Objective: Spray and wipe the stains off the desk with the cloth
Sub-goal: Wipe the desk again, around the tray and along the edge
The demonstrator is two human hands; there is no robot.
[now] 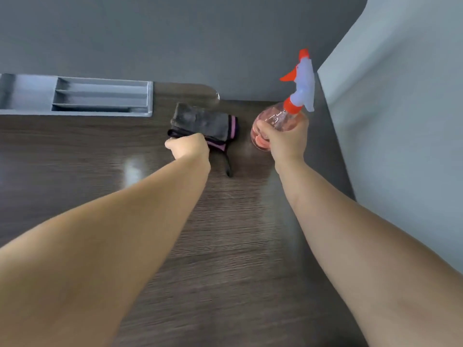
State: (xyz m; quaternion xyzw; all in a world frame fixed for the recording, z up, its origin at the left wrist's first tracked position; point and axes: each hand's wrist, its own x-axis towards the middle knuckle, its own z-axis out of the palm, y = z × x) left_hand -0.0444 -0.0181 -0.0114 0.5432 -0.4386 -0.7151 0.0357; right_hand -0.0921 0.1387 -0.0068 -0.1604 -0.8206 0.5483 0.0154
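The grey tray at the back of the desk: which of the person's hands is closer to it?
Left. The left hand grips the cloth just right of the grey tray; the right hand holds the spray bottle farther right, beyond the cloth.

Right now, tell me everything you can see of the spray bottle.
The bottle has a round, clear pinkish body, seemingly plastic, an orange collar, and a white spray head with orange trigger and nozzle tip. It is roughly upright at the far right corner of the desk, right of the cloth and apart from it. The right grip wraps its body from the near side. Whether its base rests on the desk is hidden.
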